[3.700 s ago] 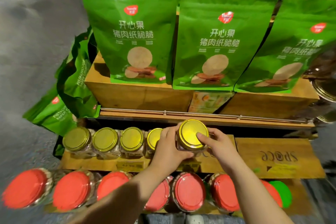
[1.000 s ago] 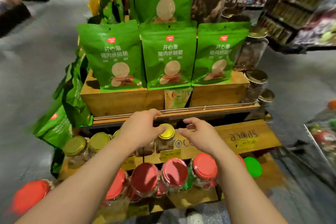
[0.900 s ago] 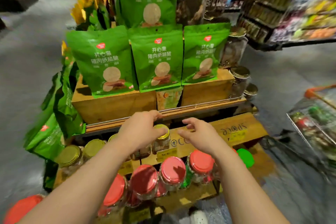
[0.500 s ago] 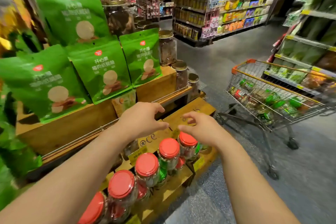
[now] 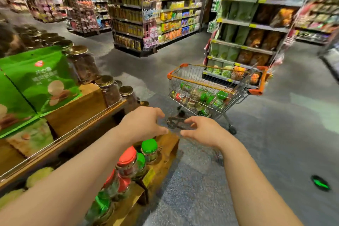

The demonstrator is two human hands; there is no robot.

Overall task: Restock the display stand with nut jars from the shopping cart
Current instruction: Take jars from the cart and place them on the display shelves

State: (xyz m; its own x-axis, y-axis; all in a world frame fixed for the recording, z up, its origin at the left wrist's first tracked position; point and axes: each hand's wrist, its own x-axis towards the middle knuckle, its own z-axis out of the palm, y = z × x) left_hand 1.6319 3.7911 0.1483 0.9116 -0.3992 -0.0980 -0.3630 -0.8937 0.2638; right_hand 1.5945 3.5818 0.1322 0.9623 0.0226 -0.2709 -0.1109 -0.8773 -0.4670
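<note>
Currently both my hands are raised in front of me, apart from each other, holding nothing. Left hand (image 5: 145,124): fingers loosely curled, thumb out, hovering above the right end of the display stand (image 5: 77,113). Right hand (image 5: 201,130): fingers relaxed and spread, thumb pointing toward the left hand, over bare floor (image 5: 275,152) just beside the stand's corner. Neither hand touches a jar.

Shopping cart (image 5: 216,90) — wire basket w/ orange corner trim and handle — stands on the floor ahead of me, well apart from both hands, in front of a shelf unit (image 5: 245,29) stocked w/ green and brown bags. Nut jars (image 5: 200,99) lie in the basket bottom; red and green lids show through the wire, count cannot be told.

Display stand, left of view, by tier:
- Upper wooden tier: green snack pouches (image 5: 40,80) standing upright; gold-lidded jars (image 5: 110,90) w/ dark contents along the right edge.
- Lower front step: red-lidded jar (image 5: 127,161) and green-lidded jar (image 5: 149,149) side by side in a row, more red/green lids nearer me, blurred.
- Yellowish lids at bottom left, too blurred to id.

Small green-lit object (image 5: 320,185) sits on the floor at far right. Background: aisle shelving (image 5: 156,14) w/ packaged goods, motion-blurred.
</note>
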